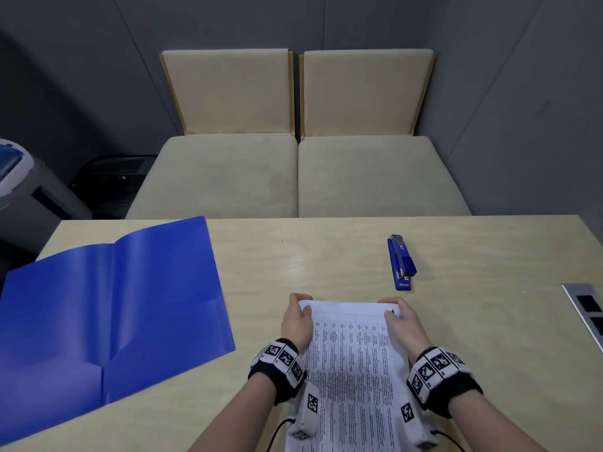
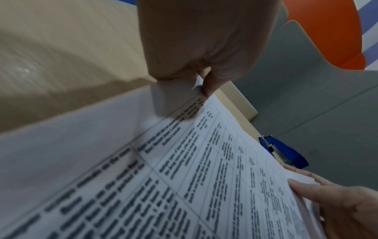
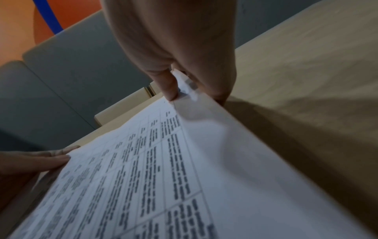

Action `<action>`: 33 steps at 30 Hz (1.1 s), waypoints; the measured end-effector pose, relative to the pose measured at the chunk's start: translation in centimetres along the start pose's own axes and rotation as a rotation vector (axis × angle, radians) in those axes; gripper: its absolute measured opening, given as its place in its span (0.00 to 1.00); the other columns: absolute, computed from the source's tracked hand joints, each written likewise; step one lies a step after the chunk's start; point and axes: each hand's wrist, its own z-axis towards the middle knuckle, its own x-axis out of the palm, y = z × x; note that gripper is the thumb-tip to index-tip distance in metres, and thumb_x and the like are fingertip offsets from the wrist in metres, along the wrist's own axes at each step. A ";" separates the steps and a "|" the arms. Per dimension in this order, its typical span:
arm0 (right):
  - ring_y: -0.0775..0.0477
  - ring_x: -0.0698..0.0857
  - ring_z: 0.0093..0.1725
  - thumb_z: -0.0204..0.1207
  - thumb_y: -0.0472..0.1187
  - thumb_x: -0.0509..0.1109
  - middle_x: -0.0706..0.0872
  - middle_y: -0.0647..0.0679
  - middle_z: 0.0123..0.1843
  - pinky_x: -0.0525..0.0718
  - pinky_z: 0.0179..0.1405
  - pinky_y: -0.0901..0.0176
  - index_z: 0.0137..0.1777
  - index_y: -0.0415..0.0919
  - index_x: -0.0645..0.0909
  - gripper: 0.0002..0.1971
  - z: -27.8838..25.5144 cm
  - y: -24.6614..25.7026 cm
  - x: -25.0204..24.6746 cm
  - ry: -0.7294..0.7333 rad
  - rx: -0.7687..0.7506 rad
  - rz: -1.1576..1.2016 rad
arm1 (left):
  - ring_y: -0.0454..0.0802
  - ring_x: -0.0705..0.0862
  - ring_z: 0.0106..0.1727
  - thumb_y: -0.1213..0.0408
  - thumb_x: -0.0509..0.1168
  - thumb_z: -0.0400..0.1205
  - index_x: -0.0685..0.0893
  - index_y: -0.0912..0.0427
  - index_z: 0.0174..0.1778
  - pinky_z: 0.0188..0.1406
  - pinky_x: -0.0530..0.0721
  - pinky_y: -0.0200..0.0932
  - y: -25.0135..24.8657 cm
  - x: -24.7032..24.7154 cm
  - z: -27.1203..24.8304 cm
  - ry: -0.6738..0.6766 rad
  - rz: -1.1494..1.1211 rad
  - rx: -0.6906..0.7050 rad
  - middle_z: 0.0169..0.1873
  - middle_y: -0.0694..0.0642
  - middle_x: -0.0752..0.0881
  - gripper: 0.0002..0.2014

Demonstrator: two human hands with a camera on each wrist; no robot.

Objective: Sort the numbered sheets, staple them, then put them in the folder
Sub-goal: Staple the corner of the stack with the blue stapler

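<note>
A stack of printed sheets with a table of text is held tilted above the near middle of the wooden table. My left hand pinches its far left corner, thumb on top, fingers behind. My right hand pinches the far right corner the same way. The left wrist view shows the sheets under my left thumb; the right wrist view shows the sheets under my right thumb. A blue folder lies open at the left. A blue stapler lies beyond my right hand.
Two beige cushioned seats stand behind the table's far edge. A grey appliance is off the table at far left. A metal socket plate is set into the table at the right edge.
</note>
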 end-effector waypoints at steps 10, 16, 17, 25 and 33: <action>0.43 0.80 0.35 0.78 0.29 0.57 0.85 0.41 0.42 0.76 0.33 0.59 0.50 0.47 0.80 0.13 0.5 0.0 0.4 -0.073 -0.007 -0.038 | 0.55 0.80 0.56 0.69 0.58 0.82 0.72 0.61 0.63 0.59 0.79 0.48 -0.3 -1.3 0.2 0.010 -0.092 -0.175 0.55 0.57 0.80 0.13; 0.44 0.80 0.42 0.77 0.30 0.57 0.82 0.40 0.47 0.76 0.42 0.57 0.57 0.45 0.77 0.14 1.9 0.2 0.0 0.024 0.122 -0.073 | 0.57 0.83 0.48 0.68 0.53 0.85 0.69 0.59 0.56 0.53 0.84 0.51 -0.4 -0.7 0.4 -0.025 0.033 -0.135 0.51 0.60 0.81 0.05; 0.43 0.80 0.47 0.76 0.31 0.58 0.81 0.39 0.52 0.76 0.46 0.56 0.60 0.43 0.76 0.15 2.4 0.4 -0.5 0.000 0.157 -0.063 | 0.55 0.82 0.43 0.68 0.52 0.85 0.68 0.59 0.55 0.50 0.82 0.48 -0.6 -0.7 0.3 -0.028 0.050 -0.133 0.49 0.59 0.80 0.05; 0.33 0.74 0.70 0.78 0.52 0.64 0.73 0.35 0.72 0.73 0.69 0.46 0.71 0.37 0.71 0.26 7.3 7.4 -4.4 -0.349 0.159 -0.210 | 0.56 0.81 0.41 0.66 0.51 0.85 0.68 0.59 0.57 0.45 0.84 0.53 -0.5 -0.6 0.2 -0.013 0.062 -0.116 0.47 0.61 0.82 0.07; 0.36 0.79 0.43 0.77 0.43 0.66 0.80 0.33 0.46 0.74 0.40 0.52 0.54 0.25 0.77 0.18 9.6 8.8 -3.1 -0.226 0.208 -0.311 | 0.59 0.82 0.56 0.65 0.54 0.84 0.70 0.60 0.59 0.63 0.80 0.57 0.2 -1.4 0.0 0.046 -0.029 -0.086 0.55 0.61 0.81 0.09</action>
